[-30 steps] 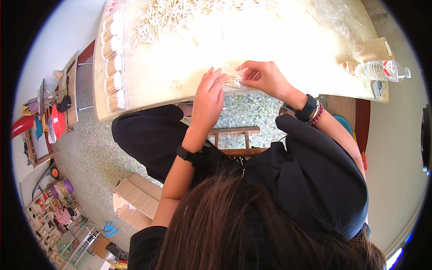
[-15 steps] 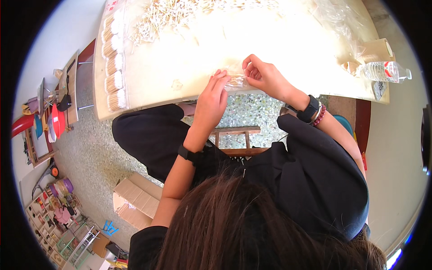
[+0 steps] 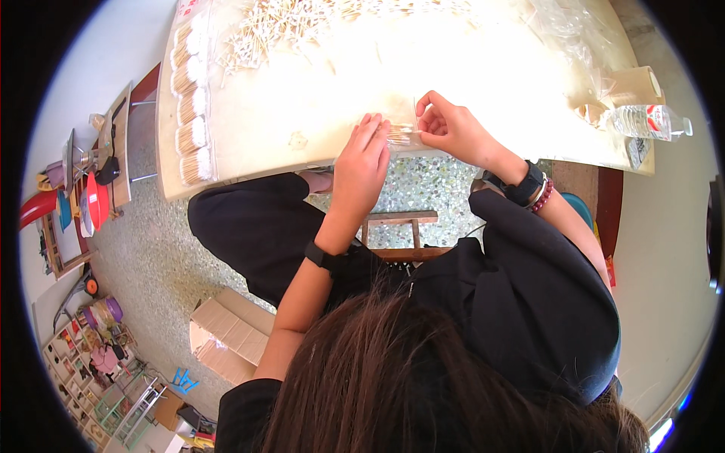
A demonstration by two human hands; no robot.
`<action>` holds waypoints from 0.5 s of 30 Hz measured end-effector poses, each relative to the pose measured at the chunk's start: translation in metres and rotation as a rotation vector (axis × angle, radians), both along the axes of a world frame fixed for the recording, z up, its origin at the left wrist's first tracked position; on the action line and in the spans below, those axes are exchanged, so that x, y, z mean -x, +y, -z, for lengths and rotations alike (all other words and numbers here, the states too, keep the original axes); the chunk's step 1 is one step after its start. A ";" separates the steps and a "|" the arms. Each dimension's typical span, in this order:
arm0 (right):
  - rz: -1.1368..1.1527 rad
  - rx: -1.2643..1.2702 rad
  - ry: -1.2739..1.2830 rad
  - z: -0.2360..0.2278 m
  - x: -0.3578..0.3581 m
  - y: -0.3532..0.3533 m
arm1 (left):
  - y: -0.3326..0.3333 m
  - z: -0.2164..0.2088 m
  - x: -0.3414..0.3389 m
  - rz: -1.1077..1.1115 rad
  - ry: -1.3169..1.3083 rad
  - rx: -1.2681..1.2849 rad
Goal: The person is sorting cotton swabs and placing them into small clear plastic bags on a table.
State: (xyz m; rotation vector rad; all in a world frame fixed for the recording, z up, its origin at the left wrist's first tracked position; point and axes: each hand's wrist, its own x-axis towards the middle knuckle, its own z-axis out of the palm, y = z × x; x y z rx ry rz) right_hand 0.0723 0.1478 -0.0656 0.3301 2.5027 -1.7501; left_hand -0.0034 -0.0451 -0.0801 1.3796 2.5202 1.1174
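Note:
A small bundle of cotton swabs (image 3: 399, 134) lies near the front edge of the table, in what looks like a clear plastic bag. Over its left end rest the stretched fingers of my left hand (image 3: 362, 158), laid flat with the fingertips pointing away from me. My right hand (image 3: 455, 132) is at the bag's right end, thumb and forefinger pinched on the thin clear plastic edge; its other fingers curl inward. Glare washes out most of the bag's outline. Farther back spreads a loose heap of cotton swabs (image 3: 276, 30).
Packed bundles of swabs (image 3: 190, 109) line the table's left edge. On the right stand a tape-like roll (image 3: 637, 84), a water bottle (image 3: 642, 122) on its side and crumpled clear plastic (image 3: 566, 34). A cardboard box (image 3: 232, 332) sits on the floor at left.
Both hands have shifted slightly to the right. The right hand's pinch has moved along with the bag's edge, and the swab bundle has slid a little rightward.

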 end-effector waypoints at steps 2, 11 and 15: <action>-0.003 0.050 -0.052 0.001 -0.002 0.004 | 0.001 0.000 0.000 0.013 0.042 0.030; -0.134 0.202 -0.275 -0.016 -0.009 0.032 | 0.005 0.004 -0.002 -0.010 0.133 0.063; -0.091 0.338 -0.296 -0.017 -0.017 0.048 | 0.004 0.005 -0.002 -0.008 0.132 0.015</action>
